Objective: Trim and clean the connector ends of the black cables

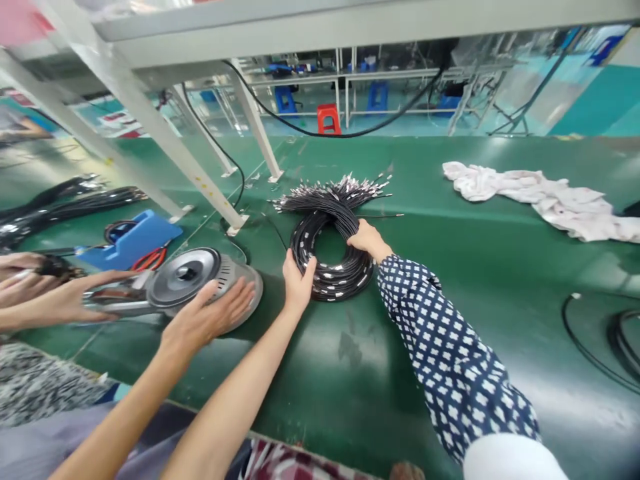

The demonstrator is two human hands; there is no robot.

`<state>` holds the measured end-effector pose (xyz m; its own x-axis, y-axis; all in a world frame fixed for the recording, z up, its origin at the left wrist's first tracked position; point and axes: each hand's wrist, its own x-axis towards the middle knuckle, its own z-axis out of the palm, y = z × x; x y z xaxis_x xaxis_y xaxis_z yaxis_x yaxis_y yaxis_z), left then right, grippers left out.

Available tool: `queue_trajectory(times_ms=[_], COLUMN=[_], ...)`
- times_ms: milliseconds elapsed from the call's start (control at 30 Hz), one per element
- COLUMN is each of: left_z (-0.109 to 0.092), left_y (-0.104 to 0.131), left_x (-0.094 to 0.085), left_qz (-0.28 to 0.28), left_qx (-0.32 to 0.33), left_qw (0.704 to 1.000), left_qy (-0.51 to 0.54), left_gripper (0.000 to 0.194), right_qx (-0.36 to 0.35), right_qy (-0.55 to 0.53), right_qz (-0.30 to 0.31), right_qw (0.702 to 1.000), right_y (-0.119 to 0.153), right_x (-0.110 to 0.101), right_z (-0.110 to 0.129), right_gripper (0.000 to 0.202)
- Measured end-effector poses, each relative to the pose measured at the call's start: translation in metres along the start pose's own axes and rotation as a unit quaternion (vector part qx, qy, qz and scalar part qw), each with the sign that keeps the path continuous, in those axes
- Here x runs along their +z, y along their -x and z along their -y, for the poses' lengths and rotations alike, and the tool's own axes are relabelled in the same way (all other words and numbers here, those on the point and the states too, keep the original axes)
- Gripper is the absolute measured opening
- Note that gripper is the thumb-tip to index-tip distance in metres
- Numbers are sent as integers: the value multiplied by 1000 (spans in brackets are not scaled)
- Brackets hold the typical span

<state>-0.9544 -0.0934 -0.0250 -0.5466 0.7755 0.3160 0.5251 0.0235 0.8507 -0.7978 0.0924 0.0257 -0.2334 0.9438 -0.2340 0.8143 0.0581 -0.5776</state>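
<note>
A round coil of thin black cables [345,283] with small white labels lies on the green table. Its bundled ends, with many pale tips [345,190], cross at the far side and fan out. My left hand [299,280] is closed on the coil's left side, thumb uppermost. My right hand [369,240], below a navy patterned sleeve [445,340], grips the crossed cables at the coil's upper right. The fingers under the cables are hidden.
To the left, a co-worker's hands [210,313] are at a silver round device [187,277] with a handle. Nearby are a blue holder [133,240], black cable bundles [65,207] and white frame legs [200,180]. A white cloth [545,197] and black cable [625,340] lie rightward.
</note>
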Motion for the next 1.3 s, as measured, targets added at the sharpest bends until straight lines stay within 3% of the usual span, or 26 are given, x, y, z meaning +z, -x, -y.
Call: queue_trajectory(times_ms=[100,233,367,567,667,800,967,1100,1233,1300], left_z=[-6,-15,-22,-34,-35,-31,-25,-27,-30,-29], left_y=[25,48,33,0,-1,1,-1,0,1,0], left_x=[51,70,92,133,139,139,138,138,139,139], left_qz=[16,80,124,80,60,54,56,54,49,46], left_qx=[7,54,110,121,122,120,114,117,119,117], left_qw=[1000,995,986,989,991,991,992,992,992,992], left_qy=[-4,-3,4,7,1,-6,-12,-7,-1,5], left_gripper=[77,75,68,60,62,60,58,55,56,55], right_qx=[-2,20,66,82,75,62,14,23,34,23], right_qy=[-13,-24,-33,-32,-19,-18,-68,-145,-211,-234], right_qz=[-8,-38,-82,-122,-148,-189,-230,-192,-135,-131], right_qw=[1000,999,994,989,986,980,971,970,967,963], right_y=[23,59,79,51,44,57,69,56,35,29], right_x=[-18,-40,-51,-67,-73,-78,-91,-96,-98,-100], right_z=[-34,-87,-120,-119,-114,-104,-91,-105,-119,-116], right_gripper=[67,68,67,53,46,40,56,70,43,39])
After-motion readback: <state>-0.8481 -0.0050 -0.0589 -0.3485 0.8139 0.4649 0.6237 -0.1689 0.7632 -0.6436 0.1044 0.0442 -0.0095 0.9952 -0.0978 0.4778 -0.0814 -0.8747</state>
